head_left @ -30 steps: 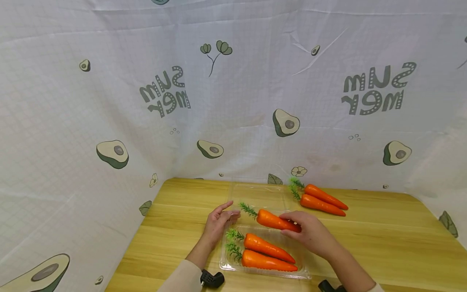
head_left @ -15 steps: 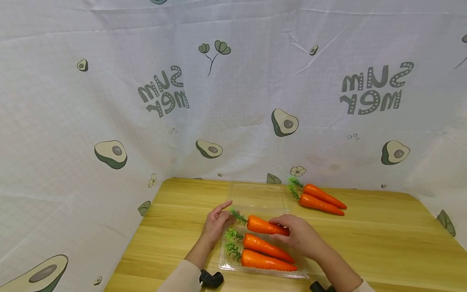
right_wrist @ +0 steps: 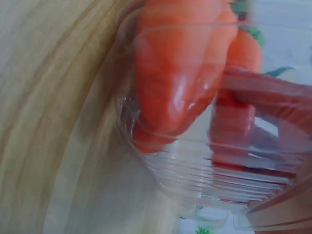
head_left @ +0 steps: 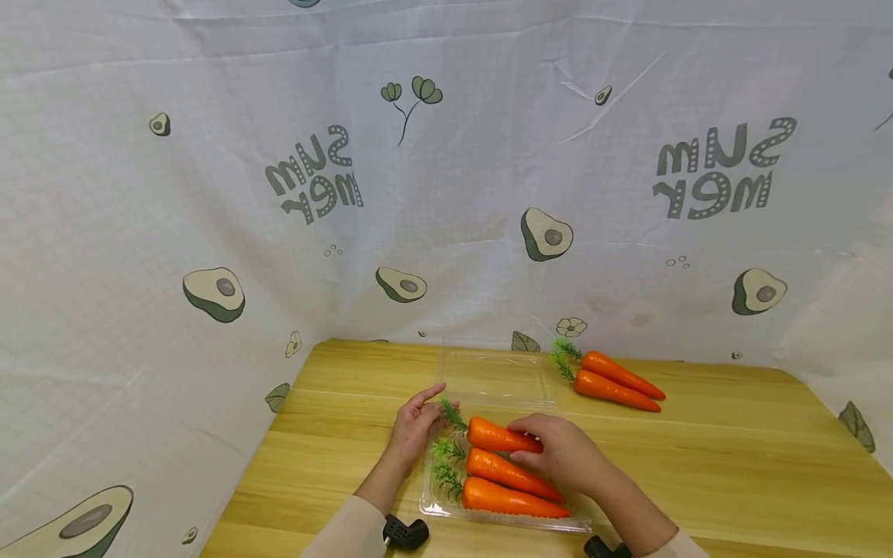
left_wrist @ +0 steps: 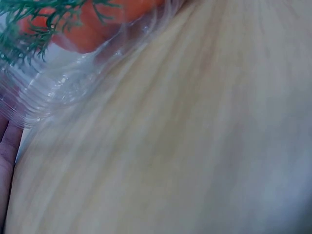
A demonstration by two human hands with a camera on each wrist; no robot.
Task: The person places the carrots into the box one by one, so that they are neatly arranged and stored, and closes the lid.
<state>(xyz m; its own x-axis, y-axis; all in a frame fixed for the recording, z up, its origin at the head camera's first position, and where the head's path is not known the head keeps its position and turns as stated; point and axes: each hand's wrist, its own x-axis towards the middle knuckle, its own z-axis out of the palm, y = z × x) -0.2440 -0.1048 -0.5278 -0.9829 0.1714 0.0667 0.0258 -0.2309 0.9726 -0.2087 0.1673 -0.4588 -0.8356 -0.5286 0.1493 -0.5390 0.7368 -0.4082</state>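
Note:
A clear plastic container (head_left: 580,524) lies with its lid folded back on the table. Two orange carrots with green tops, a middle one (head_left: 508,473) and a front one (head_left: 505,498), lie side by side in it. My right hand (head_left: 561,452) pinches a third carrot (head_left: 488,435) near its tapered end, in the back part of the container. In the right wrist view the finger (right_wrist: 273,92) shows through the clear wall. My left hand (head_left: 412,428) is at the container's back left corner, its fingers fairly straight and touching the side (left_wrist: 63,87).
The transparent lid (head_left: 495,376) lies flat behind the container. Two more carrots, a rear one (head_left: 623,375) and a nearer one (head_left: 615,390), lie on the wooden table (head_left: 732,442) at the back right. A printed curtain (head_left: 460,186) hangs behind.
My right hand has brought the third carrot left and down into the container, behind the other two. The left hand has stayed in place.

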